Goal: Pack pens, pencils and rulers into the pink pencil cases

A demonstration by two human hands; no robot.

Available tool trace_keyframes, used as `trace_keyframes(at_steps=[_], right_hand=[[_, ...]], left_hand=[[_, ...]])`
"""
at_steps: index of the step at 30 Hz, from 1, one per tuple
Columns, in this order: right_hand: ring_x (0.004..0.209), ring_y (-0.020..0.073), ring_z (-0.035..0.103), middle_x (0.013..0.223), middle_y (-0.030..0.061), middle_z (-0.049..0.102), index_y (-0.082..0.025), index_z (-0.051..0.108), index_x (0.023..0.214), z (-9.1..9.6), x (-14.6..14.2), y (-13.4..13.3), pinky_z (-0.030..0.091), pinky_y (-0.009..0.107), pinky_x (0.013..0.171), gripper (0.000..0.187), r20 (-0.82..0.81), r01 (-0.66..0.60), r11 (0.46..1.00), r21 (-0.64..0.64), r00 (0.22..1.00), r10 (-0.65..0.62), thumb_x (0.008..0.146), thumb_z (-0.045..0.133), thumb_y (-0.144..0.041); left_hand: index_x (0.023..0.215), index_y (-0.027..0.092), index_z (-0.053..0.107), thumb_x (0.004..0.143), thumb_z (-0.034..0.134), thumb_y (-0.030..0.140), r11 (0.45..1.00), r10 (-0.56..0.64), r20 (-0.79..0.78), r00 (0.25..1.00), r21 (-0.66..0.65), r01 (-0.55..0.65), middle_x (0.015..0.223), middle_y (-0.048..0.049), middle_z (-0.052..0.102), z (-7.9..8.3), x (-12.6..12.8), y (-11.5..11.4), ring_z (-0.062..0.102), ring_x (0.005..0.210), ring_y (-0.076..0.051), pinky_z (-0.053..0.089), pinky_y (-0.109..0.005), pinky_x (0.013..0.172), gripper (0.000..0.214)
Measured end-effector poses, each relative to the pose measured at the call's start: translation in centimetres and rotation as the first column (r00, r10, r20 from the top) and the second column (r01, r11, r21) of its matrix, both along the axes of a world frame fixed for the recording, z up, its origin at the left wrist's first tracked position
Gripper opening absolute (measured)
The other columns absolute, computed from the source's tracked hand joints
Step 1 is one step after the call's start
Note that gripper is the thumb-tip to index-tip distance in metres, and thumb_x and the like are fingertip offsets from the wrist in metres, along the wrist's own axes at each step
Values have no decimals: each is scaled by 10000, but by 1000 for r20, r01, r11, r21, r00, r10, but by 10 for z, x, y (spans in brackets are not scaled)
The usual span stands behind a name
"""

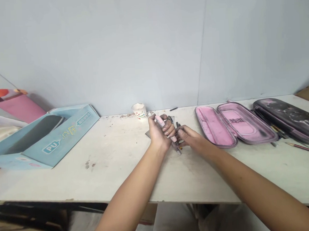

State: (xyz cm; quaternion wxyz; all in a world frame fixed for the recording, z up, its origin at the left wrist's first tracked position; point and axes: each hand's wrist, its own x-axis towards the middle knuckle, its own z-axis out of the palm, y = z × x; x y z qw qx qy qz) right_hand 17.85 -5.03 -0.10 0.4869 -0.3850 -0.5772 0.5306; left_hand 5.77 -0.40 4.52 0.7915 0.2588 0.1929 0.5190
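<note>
My left hand [158, 133] is closed, its fingers wrapped round a thick pink marker [159, 120] that slants across the palm. Close on its right, my right hand [187, 135] has its fingers bent and pressed together; what they grip is hidden. Dark pen-like sticks [177, 124] show between and behind the two hands. Below them a thin greyish stick [177, 150] points down toward the tabletop. A flat grey piece [147, 133] lies partly covered behind my left hand. Both hands have dark smudges on the fingers.
An open pink pencil case [214, 125] lies to the right, beside a black case [290, 117] and a pencil [307, 148]. A paper cup [139, 110] stands near the wall. At left is a blue box [54, 144]. The white table [116, 173] has dark stains.
</note>
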Motion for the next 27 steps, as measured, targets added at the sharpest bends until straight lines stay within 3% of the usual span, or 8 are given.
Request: trace_keyframes(at_steps=[5,9,11,14,16,18,22,27], right_hand=[[729,149,572,825,24,609,-194,506,1037,18,13,-8,445,296,664,314,280,180,975,130,937,-211,790,521,-387],[752,166,579,851,40,639,-199,528,1083,27,55,-17,413,286,667,316,472,375,874,308,738,-482,809,467,-345],[797,189,582,895,65,645,-185,554,1050,27,87,-22,401,294,689,301,558,451,786,423,553,-618,822,439,-344],[845,229,579,932,109,640,-148,562,1035,21,134,-34,382,312,693,316,652,521,633,572,179,-737,844,391,-334],[870,256,570,926,141,631,-111,564,1013,16,159,-42,368,331,708,321,684,502,565,654,-74,-726,850,378,-315],[876,273,561,897,163,622,-84,574,950,10,176,-48,354,352,731,297,697,447,559,698,-247,-673,846,384,-287],[855,284,546,876,175,604,-73,585,900,0,188,-50,342,368,714,293,714,428,575,697,-350,-606,844,391,-285],[852,301,514,907,191,570,-71,597,956,-4,188,-49,349,367,671,408,709,436,564,701,-348,-613,842,388,-402]], left_hand=[[621,182,428,818,330,337,996,82,-70,994,38,-79,393,76,271,11,30,0,262,301,-70,224,-167,331,269],[750,163,515,832,376,376,964,173,-293,940,244,-102,590,5,532,11,78,-1,536,547,-107,441,-216,566,267],[848,159,560,813,438,363,904,203,-490,848,426,29,780,-42,620,5,104,-4,594,759,-150,461,-275,736,240],[973,152,586,787,484,322,710,310,-737,600,599,369,1053,-110,618,-7,137,-12,545,1028,-223,377,-367,939,272],[1082,132,568,785,481,328,564,434,-804,408,595,573,1200,-152,546,-17,153,-18,461,1160,-266,303,-409,1011,366],[1188,133,516,785,471,364,474,518,-825,227,498,726,1315,-167,446,-25,163,-24,361,1248,-308,263,-454,1033,467],[1245,148,472,792,441,426,419,592,-805,23,332,845,1429,-158,288,-37,169,-31,218,1319,-355,221,-511,1047,532],[1217,120,489,818,416,405,366,657,-745,117,450,814,1402,-155,336,-48,168,-33,302,1290,-300,234,-445,1071,496]])
